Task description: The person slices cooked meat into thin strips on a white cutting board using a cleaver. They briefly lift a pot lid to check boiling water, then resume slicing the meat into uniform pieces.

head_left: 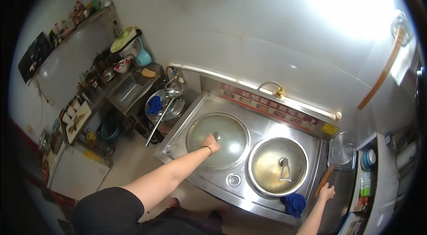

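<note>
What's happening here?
A person's left grip is on the knob of a round lid on the steel stove. Their right grip holds a wooden handle. Between them sits another round pot, with a blue cloth at the stove's front edge.

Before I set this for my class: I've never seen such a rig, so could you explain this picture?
There is no machine; a person works bare-handed. The single picture comes from a wide fisheye camera on the person's head, looking down, so straight edges bend. On the steel counter sit a left lid and a right lid, both round, with a blue cloth at the front edge. The left hand is at the left lid's knob; the right hand holds a wooden handle.
</note>
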Demonstrator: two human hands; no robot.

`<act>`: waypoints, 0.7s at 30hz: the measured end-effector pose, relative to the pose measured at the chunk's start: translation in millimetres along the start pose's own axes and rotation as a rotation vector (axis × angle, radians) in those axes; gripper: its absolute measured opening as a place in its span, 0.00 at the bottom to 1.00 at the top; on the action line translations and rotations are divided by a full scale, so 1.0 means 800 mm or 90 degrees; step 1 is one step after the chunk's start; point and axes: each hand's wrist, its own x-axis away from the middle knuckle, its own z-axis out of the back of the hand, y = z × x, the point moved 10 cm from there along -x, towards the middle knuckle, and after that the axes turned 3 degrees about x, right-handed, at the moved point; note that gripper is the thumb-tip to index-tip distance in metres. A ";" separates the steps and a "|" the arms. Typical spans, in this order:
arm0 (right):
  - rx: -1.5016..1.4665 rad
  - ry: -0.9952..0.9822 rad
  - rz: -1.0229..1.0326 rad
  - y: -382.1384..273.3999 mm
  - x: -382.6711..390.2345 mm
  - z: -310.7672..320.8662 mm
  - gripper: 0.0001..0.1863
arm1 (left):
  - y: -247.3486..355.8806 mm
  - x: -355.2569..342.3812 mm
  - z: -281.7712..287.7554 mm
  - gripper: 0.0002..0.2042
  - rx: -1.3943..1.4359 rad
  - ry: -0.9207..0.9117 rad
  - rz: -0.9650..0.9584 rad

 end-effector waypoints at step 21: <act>-0.456 -0.773 1.036 -0.622 1.060 0.159 0.14 | -0.652 0.169 0.395 0.30 0.140 0.628 0.167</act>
